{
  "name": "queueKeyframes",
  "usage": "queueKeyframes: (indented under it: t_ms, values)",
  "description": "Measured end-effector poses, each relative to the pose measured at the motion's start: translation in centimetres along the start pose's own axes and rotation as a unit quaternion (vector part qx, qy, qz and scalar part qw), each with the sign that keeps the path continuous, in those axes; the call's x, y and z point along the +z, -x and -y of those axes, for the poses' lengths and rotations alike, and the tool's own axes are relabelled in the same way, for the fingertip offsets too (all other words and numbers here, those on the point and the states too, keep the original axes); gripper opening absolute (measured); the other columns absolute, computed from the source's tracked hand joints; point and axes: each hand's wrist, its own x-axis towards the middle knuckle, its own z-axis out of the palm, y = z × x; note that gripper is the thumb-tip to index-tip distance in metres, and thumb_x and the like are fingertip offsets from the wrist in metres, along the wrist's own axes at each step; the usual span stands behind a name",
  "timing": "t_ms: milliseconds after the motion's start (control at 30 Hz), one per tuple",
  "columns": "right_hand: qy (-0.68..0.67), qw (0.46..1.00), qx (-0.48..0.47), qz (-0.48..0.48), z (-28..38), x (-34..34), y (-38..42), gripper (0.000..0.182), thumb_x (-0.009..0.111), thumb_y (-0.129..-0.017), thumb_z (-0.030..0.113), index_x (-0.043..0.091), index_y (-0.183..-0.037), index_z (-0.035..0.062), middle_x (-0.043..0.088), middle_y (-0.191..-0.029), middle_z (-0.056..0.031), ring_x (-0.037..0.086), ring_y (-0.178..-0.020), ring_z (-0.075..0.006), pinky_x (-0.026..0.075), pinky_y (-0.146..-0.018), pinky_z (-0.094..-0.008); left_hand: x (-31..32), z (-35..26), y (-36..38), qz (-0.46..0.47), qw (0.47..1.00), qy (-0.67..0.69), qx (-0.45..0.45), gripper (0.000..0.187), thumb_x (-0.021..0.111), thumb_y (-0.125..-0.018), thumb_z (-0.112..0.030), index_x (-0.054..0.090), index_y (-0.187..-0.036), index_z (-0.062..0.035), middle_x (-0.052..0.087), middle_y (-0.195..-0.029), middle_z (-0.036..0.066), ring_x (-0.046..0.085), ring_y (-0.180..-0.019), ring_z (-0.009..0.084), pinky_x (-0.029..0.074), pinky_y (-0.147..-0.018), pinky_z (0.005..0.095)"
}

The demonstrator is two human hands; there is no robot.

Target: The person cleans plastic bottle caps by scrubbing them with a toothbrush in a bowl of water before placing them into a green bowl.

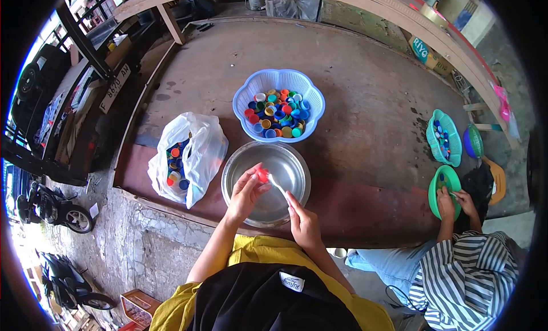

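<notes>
My left hand [244, 193] is closed on a red bottle cap [262, 175], pinched at the fingertips above a round metal basin [234, 159]. My right hand [303, 221] grips a slim white tool [278, 186], which looks like a toothbrush. Its far end touches the cap or lies right against it. Just beyond the basin stands a blue scalloped plastic basket [315, 91] with many bottle caps [278, 115] of mixed colours. To the left, a white plastic bag [204, 138] lies open with more caps [176, 162] inside.
At right, a co-worker in a striped shirt [462, 274] has both hands at a green bowl [432, 202]. A teal basket [456, 138] of caps is behind it. A wooden rail [365, 1] crosses the tabletop's [371, 91] far side. Motorcycles [65, 214] stand at left.
</notes>
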Motion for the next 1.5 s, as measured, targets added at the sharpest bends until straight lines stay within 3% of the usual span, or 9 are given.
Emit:
queueKeyframes:
  t_ms: [200, 400, 533, 633, 700, 900, 1267, 1400, 1500]
  values:
    - [-0.007, 1.0, -0.015, 0.0, -0.3, 0.2, 0.0, 0.039, 0.049, -0.092, 0.004, 0.049, -0.131, 0.0057, 0.064, -0.101, -0.0223, 0.067, -0.083, -0.0294, 0.05, -0.071, -0.0298, -0.1, -0.3, 0.2, 0.015, 0.983, -0.18, 0.027, 0.052, 0.052, -0.095, -0.011, 0.031, -0.141, -0.0023, 0.056, -0.115, 0.008, 0.058, -0.1, 0.0127, 0.049, -0.085, 0.0284]
    - [-0.007, 1.0, -0.005, 0.013, -0.3, 0.2, 0.3, 0.038, 0.049, -0.092, 0.004, 0.05, -0.13, 0.0067, 0.064, -0.1, -0.0225, 0.067, -0.082, -0.0304, 0.05, -0.07, -0.0302, -0.2, 0.0, 0.5, -0.032, 0.953, -0.277, 0.119, 0.035, 0.053, -0.094, -0.009, 0.045, -0.127, 0.0004, 0.058, -0.106, 0.006, 0.057, -0.101, 0.0129, 0.05, -0.084, 0.0303]
    - [0.049, 0.998, -0.039, -0.015, 0.2, -0.4, 0.3, 0.041, 0.051, -0.09, 0.004, 0.051, -0.131, 0.0111, 0.065, -0.094, -0.0205, 0.065, -0.074, -0.0334, 0.051, -0.065, -0.0349, -1.0, -0.5, 0.5, -0.004, 0.946, -0.312, 0.083, 0.022, 0.054, -0.093, -0.006, 0.05, -0.112, 0.0025, 0.058, -0.109, 0.009, 0.058, -0.098, 0.013, 0.05, -0.083, 0.0283]
    - [0.158, 0.983, -0.044, 0.08, 0.8, -1.2, 0.2, 0.044, 0.052, -0.088, 0.003, 0.052, -0.13, 0.0159, 0.065, -0.086, -0.0182, 0.063, -0.068, -0.0347, 0.05, -0.059, -0.0399, 0.0, -1.3, 1.1, 0.018, 0.921, -0.381, 0.078, 0.015, 0.054, -0.091, -0.002, 0.052, -0.105, 0.0046, 0.057, -0.116, 0.012, 0.059, -0.1, 0.0145, 0.051, -0.082, 0.0275]
    - [0.143, 0.989, -0.027, 0.028, -0.4, -1.2, -0.6, 0.049, 0.054, -0.087, 0.007, 0.049, -0.133, 0.0227, 0.065, -0.08, -0.0138, 0.063, -0.066, -0.0313, 0.05, -0.057, -0.0399, 1.0, -2.2, 1.6, 0.037, 0.883, -0.46, 0.082, 0.014, 0.053, -0.091, 0.0, 0.053, -0.104, 0.0051, 0.058, -0.118, 0.014, 0.059, -0.101, 0.0146, 0.051, -0.083, 0.0271]
    - [0.121, 0.989, -0.082, 0.002, -0.5, -1.9, -0.8, 0.05, 0.054, -0.087, 0.008, 0.048, -0.134, 0.0248, 0.064, -0.075, -0.0121, 0.063, -0.064, -0.0297, 0.049, -0.056, -0.0403, 0.6, -2.1, 1.6, 0.036, 0.896, -0.441, 0.032, 0.011, 0.053, -0.093, -0.003, 0.053, -0.101, 0.0044, 0.056, -0.123, 0.013, 0.055, -0.103, 0.0116, 0.047, -0.087, 0.0258]
    - [0.007, 1.0, 0.006, 0.019, -1.3, -1.9, -0.7, 0.042, 0.052, -0.091, 0.007, 0.05, -0.132, 0.0167, 0.065, -0.089, -0.0199, 0.063, -0.073, -0.0363, 0.051, -0.062, -0.0382, 0.8, -1.9, 1.9, 0.086, 0.937, -0.337, 0.028, 0.009, 0.051, -0.093, 0.0, 0.053, -0.101, 0.0029, 0.054, -0.127, 0.015, 0.048, -0.119, 0.0167, 0.04, -0.099, 0.0304]
    - [-0.072, 0.996, -0.037, -0.029, -0.9, -1.9, -0.8, 0.037, 0.048, -0.094, 0.008, 0.05, -0.131, 0.0097, 0.062, -0.1, -0.0249, 0.068, -0.08, -0.0295, 0.051, -0.066, -0.0323, 1.0, -2.0, 1.7, 0.106, 0.935, -0.336, 0.05, 0.011, 0.052, -0.093, -0.001, 0.053, -0.103, 0.0024, 0.054, -0.125, 0.014, 0.05, -0.117, 0.017, 0.039, -0.1, 0.0314]
    - [-0.083, 0.994, 0.061, 0.045, -1.0, -2.1, 0.0, 0.036, 0.047, -0.096, 0.009, 0.049, -0.131, 0.0066, 0.063, -0.105, -0.0233, 0.068, -0.09, -0.0242, 0.05, -0.072, -0.0275, 0.4, -1.6, 1.6, 0.087, 0.946, -0.313, 0.011, 0.012, 0.054, -0.092, -0.002, 0.053, -0.104, 0.0015, 0.054, -0.125, 0.013, 0.051, -0.115, 0.0166, 0.04, -0.099, 0.031]
